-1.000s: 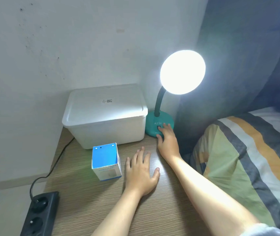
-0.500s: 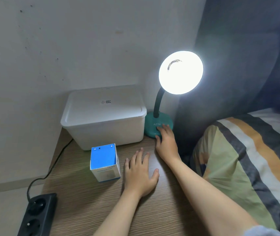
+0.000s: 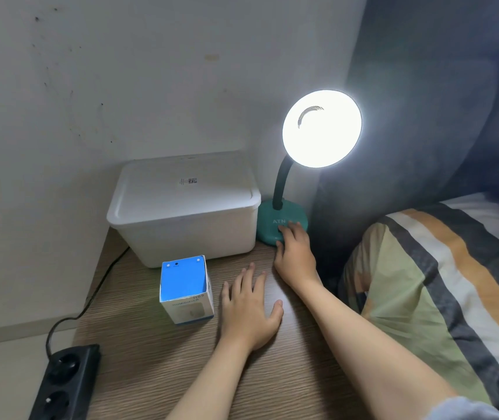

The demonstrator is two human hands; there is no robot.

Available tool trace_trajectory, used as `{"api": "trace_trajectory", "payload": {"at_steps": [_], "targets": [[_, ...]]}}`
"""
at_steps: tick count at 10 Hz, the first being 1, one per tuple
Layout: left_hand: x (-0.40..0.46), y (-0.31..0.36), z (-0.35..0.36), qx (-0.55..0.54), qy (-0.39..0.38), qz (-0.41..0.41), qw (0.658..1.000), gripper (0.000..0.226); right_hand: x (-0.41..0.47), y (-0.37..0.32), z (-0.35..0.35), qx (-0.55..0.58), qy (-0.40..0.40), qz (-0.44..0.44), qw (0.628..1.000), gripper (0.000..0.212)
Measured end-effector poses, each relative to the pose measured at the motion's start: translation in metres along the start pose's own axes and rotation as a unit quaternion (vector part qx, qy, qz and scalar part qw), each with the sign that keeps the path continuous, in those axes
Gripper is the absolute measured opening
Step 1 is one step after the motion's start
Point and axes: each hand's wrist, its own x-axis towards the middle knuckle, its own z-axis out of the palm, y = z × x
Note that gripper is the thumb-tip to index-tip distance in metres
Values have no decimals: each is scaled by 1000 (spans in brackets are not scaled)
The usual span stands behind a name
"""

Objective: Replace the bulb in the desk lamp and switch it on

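Item: desk lamp, teal round base with dark gooseneck, standing at the back of the wooden surface just beside a white lidded bin; lamp head lit and glaring toward the camera, so the bulb inside cannot be made out. Status, as judged: bulb fitted and light on, task near or at its end. Hazards: a second press on the base switch would likely put the light out again; a sideways shove from the fingers could slide the light base toward the surface's right edge, next to the bed with its striped blanket; the lamp head may be warm if touched; the black cord running down to the power strip could be snagged by a withdrawing arm. Right hand: fingers loosely extended, tips resting on the front of the base, gripping nothing. Left hand: flat, palm down on the surface, fingers spread moderately, empty, just beside but apart from the blue-topped bulb box, which stands upright in front of the bin; whether it holds the old bulb cannot be told.
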Motion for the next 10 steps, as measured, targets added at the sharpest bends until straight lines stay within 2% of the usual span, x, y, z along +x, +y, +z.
{"api": "trace_trajectory", "payload": {"at_steps": [8,10], "targets": [[1,-1,1,-19,13,14,1000,66,2,-5,0,-79,-50,13,996,45],[-1,0,0,-41,2,16,999,64,-6,-14,-8,-53,-13,31,998,49]]}}
